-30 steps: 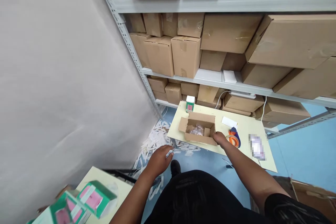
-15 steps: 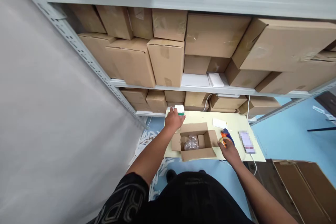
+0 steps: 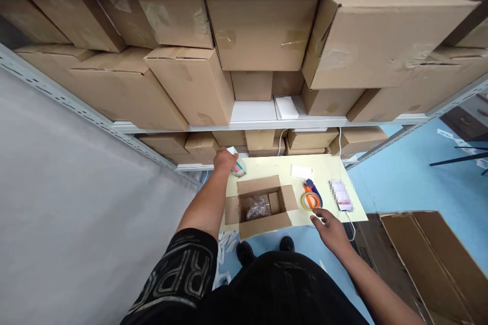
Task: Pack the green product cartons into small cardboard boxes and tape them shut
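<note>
At the back left corner of the pale yellow table (image 3: 267, 166), my left hand (image 3: 224, 161) grips a small white, green and pink box (image 3: 238, 166), now tilted. In front of it stands a cardboard box (image 3: 263, 223) with its flaps spread, and clear plastic wrap (image 3: 258, 208) lies inside. My right hand (image 3: 328, 229) hovers by the front edge, fingers apart and holding nothing. Just beyond its fingertips rests an orange and blue tape dispenser (image 3: 311, 195) with a roll of tape.
A phone (image 3: 341, 194) with a white cable lies at the table's right, and a white card (image 3: 301, 171) near the back. Cardboard cartons (image 3: 263, 35) fill the metal shelves ahead. A large open carton (image 3: 430, 259) is on the floor at right; a grey wall (image 3: 76, 213) rises at left.
My right hand has let go of the tape dispenser and drawn back toward me. My left hand has tipped the small box. The whole view has shifted, bringing the shelves closer.
</note>
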`<state>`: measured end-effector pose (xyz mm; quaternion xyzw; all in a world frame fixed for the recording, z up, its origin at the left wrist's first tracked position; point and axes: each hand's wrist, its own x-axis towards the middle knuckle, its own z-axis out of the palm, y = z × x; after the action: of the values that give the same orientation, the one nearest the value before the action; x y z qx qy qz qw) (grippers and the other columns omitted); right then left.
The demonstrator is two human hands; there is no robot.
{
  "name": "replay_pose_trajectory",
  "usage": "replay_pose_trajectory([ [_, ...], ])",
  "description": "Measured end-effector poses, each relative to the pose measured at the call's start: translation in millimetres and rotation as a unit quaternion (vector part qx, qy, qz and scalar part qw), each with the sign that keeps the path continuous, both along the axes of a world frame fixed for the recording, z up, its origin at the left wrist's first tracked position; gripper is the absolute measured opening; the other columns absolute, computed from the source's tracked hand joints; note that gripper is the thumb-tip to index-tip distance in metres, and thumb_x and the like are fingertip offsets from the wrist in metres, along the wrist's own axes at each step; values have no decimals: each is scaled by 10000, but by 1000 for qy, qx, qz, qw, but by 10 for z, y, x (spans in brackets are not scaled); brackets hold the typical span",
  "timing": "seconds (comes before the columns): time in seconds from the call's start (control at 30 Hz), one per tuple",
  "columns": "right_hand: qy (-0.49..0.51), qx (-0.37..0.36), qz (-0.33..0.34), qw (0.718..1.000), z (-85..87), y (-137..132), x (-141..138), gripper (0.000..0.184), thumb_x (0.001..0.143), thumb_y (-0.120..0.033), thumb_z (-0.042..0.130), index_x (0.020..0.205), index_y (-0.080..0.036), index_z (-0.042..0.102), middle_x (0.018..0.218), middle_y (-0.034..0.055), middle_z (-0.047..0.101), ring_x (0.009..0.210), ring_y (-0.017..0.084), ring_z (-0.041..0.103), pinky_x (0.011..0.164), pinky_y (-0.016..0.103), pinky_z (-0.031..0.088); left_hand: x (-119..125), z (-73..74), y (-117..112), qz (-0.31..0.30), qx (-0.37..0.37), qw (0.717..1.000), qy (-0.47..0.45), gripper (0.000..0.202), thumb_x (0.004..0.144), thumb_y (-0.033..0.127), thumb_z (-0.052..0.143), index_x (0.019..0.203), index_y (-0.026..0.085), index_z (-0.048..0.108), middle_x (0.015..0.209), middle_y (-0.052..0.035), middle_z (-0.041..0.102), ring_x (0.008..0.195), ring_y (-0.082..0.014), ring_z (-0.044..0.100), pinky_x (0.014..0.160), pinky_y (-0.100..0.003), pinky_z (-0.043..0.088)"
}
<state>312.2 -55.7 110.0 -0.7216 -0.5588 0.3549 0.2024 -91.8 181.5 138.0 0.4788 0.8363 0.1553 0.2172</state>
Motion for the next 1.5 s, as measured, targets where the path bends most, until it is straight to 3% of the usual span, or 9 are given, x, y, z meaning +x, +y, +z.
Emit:
replay_pose_trajectory([
  [0.13, 38, 9, 21, 999, 32, 162, -68, 372, 885, -501, 557, 1090, -233, 715, 1185, 99, 736, 1056, 299, 682, 893, 375, 535, -334, 374, -191, 48, 80, 995, 34, 335, 797, 433, 678, 978, 202, 518, 1016, -131, 679, 978, -284, 652, 825, -357, 480],
  [0.3, 178, -3, 54, 983, 205, 552, -582, 423, 906, -549, 534, 1090, -204, 694, 1084, 86, 753, 1032, 268, 683, 891, 351, 552, -322, 623, -945, 84, 167, 977, -105, 321, 827, 516, 600, 848, 248, 424, 761, 33, 550, 705, -173, 580, 663, -268, 462],
  [0.43, 284, -20, 50, 957, 331, 780, -1015, 509, 928, -593, 490, 1240, -209, 609, 1145, 75, 723, 1016, 236, 689, 824, 315, 561, 126, 390, -1713, 63, 204, 949, -231, 288, 822, 476, 588, 884, 249, 421, 833, 28, 555, 761, -162, 588, 689, -262, 479],
  [0.6, 129, -26, 77, 988, 245, 762, -1026, 432, 933, -544, 500, 1137, -207, 678, 1068, 70, 748, 990, 261, 679, 822, 317, 513, 581, 11, -2323, 40, 145, 941, -303, 248, 869, 437, 543, 969, 255, 407, 911, -7, 637, 847, -200, 650, 776, -326, 513],
  [0.87, -76, -50, 162, 983, -83, 674, -1000, 418, 1017, -462, 400, 984, -167, 693, 1053, 135, 726, 986, 255, 667, 793, 293, 444, 595, -268, -2418, -106, 51, 984, -136, 413, 948, 460, 519, 1236, 165, 530, 1225, -176, 655, 1196, -311, 607, 1004, -417, 447],
  [1.0, -160, -42, 163, 973, -238, 734, -1132, 348, 1020, -418, 431, 1049, -150, 650, 1123, 165, 693, 1025, 255, 650, 811, 296, 433, 537, -493, -2382, -152, 36, 986, -51, 277, 926, 352, 548, 1118, 161, 605, 1315, -184, 587, 1248, -319, 546, 1083, -438, 390],
  [1.1, -188, -40, 155, 969, -335, 732, -1140, 283, 976, -388, 515, 1122, -160, 596, 1151, 148, 677, 1047, 253, 642, 819, 295, 434, 488, -647, -2371, -141, 31, 989, -44, 227, 837, 248, 634, 1048, 171, 602, 1271, -160, 575, 1202, -301, 561, 1057, -426, 417],
  [1.23, -185, -37, 99, 977, -477, 644, -976, 368, 923, -415, 563, 1189, -161, 546, 1182, 143, 661, 1052, 257, 642, 807, 300, 441, 389, -816, -2421, -71, 62, 991, -97, 549, 784, 217, 675, 1301, 163, 497, 1362, -166, 536, 1312, -278, 519, 1090, -382, 410],
  [1.5, -90, -191, 104, 972, -781, 616, -920, 328, 941, -364, 477, 1055, -140, 688, 1092, 144, 740, 980, 240, 692, 758, 276, 459, 404, -1016, -2490, -36, -118, 966, -227, 401, 919, 303, 530, 1301, 186, 506, 1226, -144, 710, 1128, -287, 686, 918, -348, 492],
])
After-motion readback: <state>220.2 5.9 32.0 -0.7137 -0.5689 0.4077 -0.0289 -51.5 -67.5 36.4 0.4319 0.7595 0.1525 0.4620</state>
